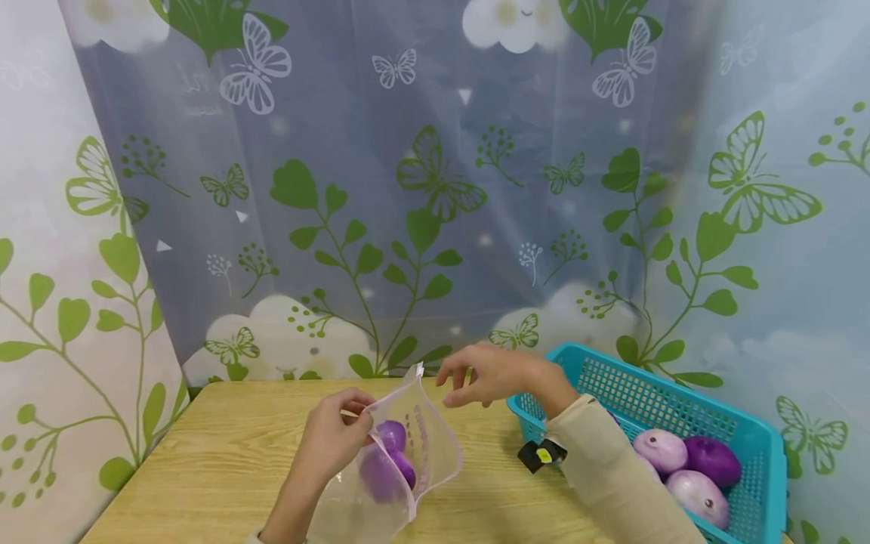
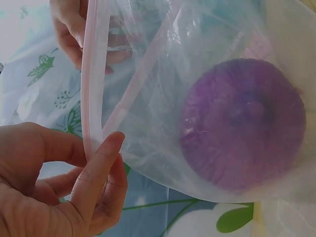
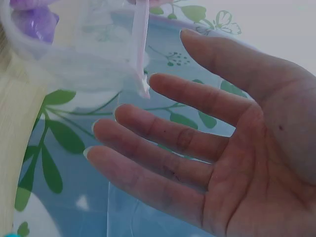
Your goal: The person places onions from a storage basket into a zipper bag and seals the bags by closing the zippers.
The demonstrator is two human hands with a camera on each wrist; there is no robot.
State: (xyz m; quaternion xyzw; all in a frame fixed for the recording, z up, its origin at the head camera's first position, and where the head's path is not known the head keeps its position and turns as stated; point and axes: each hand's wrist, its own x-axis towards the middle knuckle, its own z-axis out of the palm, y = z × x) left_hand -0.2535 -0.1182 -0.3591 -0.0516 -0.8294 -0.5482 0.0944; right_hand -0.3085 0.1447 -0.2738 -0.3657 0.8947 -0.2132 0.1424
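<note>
A frosted zip bag (image 1: pixel 435 446) with a pinkish zip stands over the table with its mouth spread. My left hand (image 1: pixel 336 427) pinches one side of that mouth between thumb and fingers, at the zip strip (image 2: pixel 94 98) in the left wrist view. Inside the bag lie glossy purple rounded things (image 1: pixel 387 472), one showing as a large purple ball (image 2: pixel 244 126) through the plastic. Beside the zip's far corner is my right hand (image 1: pixel 492 374), holding nothing. Its fingers (image 3: pixel 148 133) are loosely extended, with the index fingertip right at the zip end in the right wrist view.
On the right stands a turquoise perforated basket (image 1: pixel 775 453) holding several glossy rounded things, pale lilac (image 1: pixel 700 495) and dark purple (image 1: pixel 712 461). My right forearm reaches across its near left side. A patterned curtain (image 1: pixel 435 249) hangs behind the wooden table (image 1: pixel 224 453).
</note>
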